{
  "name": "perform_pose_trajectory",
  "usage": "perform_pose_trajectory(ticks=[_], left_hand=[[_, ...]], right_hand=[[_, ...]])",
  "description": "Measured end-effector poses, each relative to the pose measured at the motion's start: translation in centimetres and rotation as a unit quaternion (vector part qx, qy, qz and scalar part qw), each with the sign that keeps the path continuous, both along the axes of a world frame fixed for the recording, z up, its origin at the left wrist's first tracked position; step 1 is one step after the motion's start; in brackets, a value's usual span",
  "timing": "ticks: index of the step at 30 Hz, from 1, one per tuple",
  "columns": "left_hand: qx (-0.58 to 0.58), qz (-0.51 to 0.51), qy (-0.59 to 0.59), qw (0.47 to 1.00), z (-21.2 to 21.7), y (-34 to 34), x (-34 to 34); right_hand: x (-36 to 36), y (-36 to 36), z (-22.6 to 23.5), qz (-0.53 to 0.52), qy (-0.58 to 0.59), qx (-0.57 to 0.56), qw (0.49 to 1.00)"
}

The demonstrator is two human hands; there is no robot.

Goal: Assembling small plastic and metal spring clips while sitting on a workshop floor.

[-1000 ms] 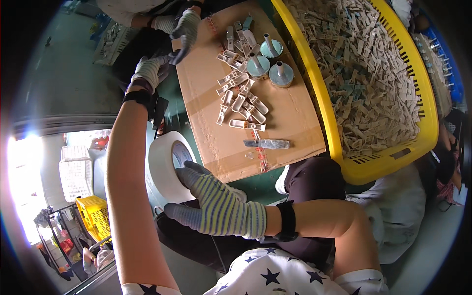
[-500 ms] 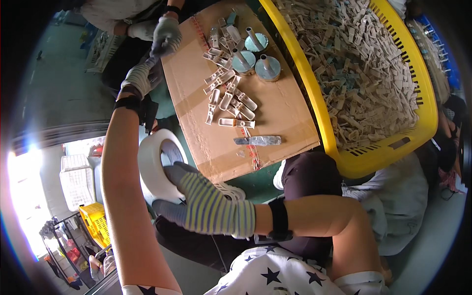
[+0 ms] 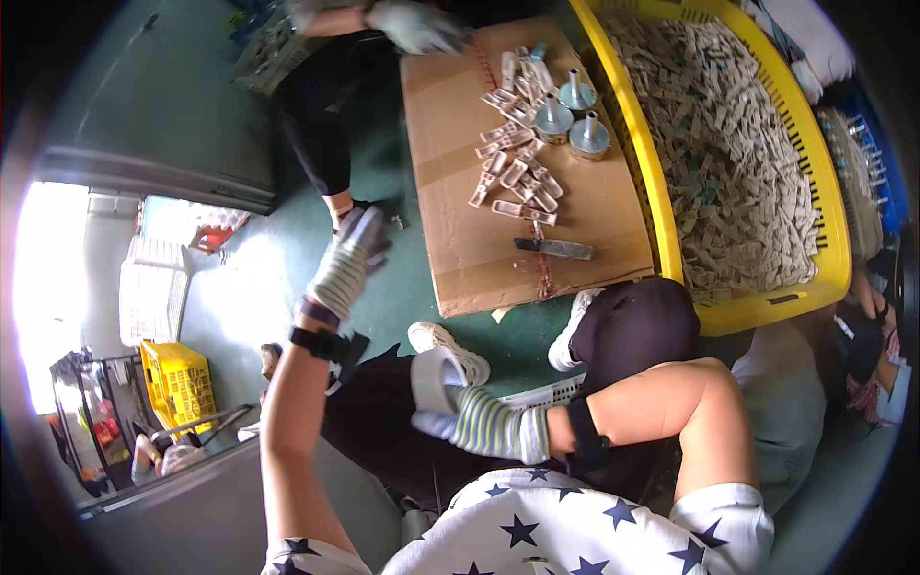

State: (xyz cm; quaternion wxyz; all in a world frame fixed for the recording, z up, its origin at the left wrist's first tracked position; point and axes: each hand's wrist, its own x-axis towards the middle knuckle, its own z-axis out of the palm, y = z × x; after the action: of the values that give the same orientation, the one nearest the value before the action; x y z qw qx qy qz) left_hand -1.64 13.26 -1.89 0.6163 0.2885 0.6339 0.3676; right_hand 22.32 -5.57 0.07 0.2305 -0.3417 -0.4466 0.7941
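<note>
My right hand (image 3: 498, 426), in a striped glove, is closed on a wide white roll of tape (image 3: 433, 376), held low over my lap. My left hand (image 3: 345, 266), gloved alike, reaches out left of the cardboard with its fingers extended, somewhat blurred, and nothing visible in it. On the cardboard sheet (image 3: 450, 259) lie several beige plastic clips (image 3: 522, 172) in a loose pile. Behind them stand three round pots (image 3: 588, 144) with upright tubes on their lids. A dark-tipped knife-like tool (image 3: 556, 249), apparently wrapped in film, rests near the sheet's front edge.
A yellow crate (image 3: 671, 259) full of similar small beige pieces borders the cardboard on the right. Across from me, a co-worker's gloved hand (image 3: 417, 26) hovers at the far left corner. White baskets (image 3: 153, 297) and another yellow crate (image 3: 179, 383) stand at the left.
My left hand has drawn back from the co-worker's hand. My right hand has carried the tape roll lower and to the right. The view has shifted, too.
</note>
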Motion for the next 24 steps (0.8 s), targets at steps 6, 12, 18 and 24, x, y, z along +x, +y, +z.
perform_pose_trajectory(ticks=[6,12,18,24], left_hand=[[-0.017,0.031,-0.136,0.99,-1.3,-11.1,2.4],[0.0,-0.004,-0.131,0.991,-4.7,-14.5,2.7],[0.065,-0.097,-0.024,0.993,-7.8,-14.6,2.9],[0.158,-0.137,0.1,0.973,-10.3,-14.2,4.3]], right_hand=[[-1.2,-0.4,-4.1,-0.025,-0.024,-0.102,0.994],[-1.4,-2.0,-6.5,-0.062,0.008,-0.13,0.99],[-1.2,-1.3,-9.9,-0.034,-0.012,-0.095,0.995],[-0.7,0.1,-14.2,-0.041,-0.029,-0.094,0.994]])
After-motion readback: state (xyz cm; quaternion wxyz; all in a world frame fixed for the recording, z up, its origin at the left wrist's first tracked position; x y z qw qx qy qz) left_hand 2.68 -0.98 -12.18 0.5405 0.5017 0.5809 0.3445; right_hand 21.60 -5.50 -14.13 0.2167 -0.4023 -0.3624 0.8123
